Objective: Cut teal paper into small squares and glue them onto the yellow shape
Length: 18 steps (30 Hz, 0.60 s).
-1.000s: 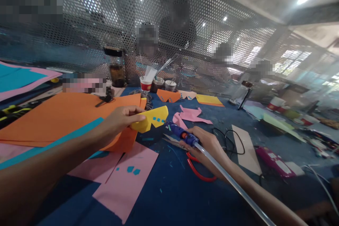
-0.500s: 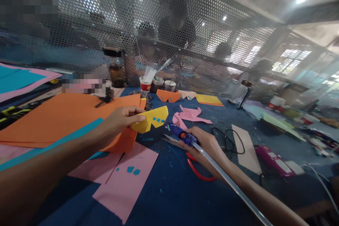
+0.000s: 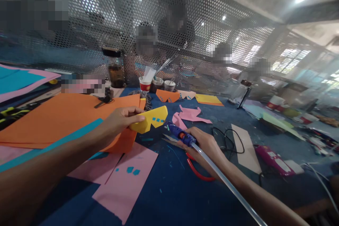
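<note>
My left hand (image 3: 127,122) pinches a folded yellow paper cutout (image 3: 144,122) by its left end; small blue squares sit along its right part beside a V-shaped notch. My right hand (image 3: 200,143) is wrapped round a blue glue gun (image 3: 182,135) with a long clear glue stick (image 3: 225,182) out of its back. The gun's nozzle points at the cutout's right edge, close to the blue squares; whether it touches is unclear. Scissors with red handles (image 3: 198,173) lie beneath my right hand, partly hidden by it.
Orange sheets (image 3: 71,120) lie at left, pink paper (image 3: 132,180) with blue scraps in front. Orange (image 3: 167,96) and pale pink cutouts (image 3: 187,95) stand behind, near paper cups (image 3: 145,84) and a jar (image 3: 116,70). A magenta device (image 3: 275,160) and black cable (image 3: 234,141) are at right. People sit beyond a perforated screen.
Almost nothing differs: both hands, the yellow cutout and the glue gun hold their places. The whole view has shifted very slightly.
</note>
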{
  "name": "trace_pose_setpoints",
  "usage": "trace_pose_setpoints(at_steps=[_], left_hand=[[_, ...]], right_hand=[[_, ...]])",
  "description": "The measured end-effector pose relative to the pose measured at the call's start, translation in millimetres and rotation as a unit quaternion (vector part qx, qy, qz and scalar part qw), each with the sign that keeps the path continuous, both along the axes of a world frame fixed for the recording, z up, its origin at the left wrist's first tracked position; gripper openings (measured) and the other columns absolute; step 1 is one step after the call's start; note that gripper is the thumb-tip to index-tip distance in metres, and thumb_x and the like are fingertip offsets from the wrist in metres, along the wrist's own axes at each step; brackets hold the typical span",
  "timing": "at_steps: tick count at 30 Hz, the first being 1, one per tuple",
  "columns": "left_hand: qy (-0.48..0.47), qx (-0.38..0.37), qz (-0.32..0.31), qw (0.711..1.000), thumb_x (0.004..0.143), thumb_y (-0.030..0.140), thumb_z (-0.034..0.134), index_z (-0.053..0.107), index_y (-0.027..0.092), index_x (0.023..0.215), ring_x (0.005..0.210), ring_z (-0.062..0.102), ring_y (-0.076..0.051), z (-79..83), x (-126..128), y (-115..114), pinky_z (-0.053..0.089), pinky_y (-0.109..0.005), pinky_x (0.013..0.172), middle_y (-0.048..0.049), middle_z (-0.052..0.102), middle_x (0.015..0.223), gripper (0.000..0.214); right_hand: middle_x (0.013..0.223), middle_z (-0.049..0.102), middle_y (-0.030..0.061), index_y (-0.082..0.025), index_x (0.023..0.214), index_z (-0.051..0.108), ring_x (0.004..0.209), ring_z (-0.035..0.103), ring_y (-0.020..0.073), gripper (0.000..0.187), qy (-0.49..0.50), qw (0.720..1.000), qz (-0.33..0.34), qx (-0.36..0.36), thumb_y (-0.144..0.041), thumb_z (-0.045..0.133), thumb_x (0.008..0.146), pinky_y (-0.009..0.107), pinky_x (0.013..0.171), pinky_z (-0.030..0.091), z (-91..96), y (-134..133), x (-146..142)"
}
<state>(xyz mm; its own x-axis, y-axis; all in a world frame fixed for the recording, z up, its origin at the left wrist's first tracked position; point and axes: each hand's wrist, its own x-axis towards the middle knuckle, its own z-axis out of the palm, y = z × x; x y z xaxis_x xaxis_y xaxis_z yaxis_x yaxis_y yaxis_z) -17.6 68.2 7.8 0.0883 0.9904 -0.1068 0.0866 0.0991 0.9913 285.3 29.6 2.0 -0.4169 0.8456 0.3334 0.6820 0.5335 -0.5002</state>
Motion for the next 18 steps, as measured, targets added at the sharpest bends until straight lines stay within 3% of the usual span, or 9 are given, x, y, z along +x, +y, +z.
trace_pose_setpoints(at_steps=[18], left_hand=[[0.011, -0.011, 0.009, 1.0, 0.069, 0.046, 0.083, 0.075, 0.018, 0.095, 0.076, 0.067, -0.02, -3.2, -1.0, 3.1, 0.045, -0.027, 0.064, -0.0044, 0.078, 0.084, 0.039]], right_hand=[[0.101, 0.073, 0.003, -0.025, 0.107, 0.065, 0.077, 0.069, 0.0198, 0.019, -0.014, 1.0, 0.001, -0.016, -0.02, 0.071, 0.09, 0.027, 0.069, 0.046, 7.6, -4.2, -0.3]])
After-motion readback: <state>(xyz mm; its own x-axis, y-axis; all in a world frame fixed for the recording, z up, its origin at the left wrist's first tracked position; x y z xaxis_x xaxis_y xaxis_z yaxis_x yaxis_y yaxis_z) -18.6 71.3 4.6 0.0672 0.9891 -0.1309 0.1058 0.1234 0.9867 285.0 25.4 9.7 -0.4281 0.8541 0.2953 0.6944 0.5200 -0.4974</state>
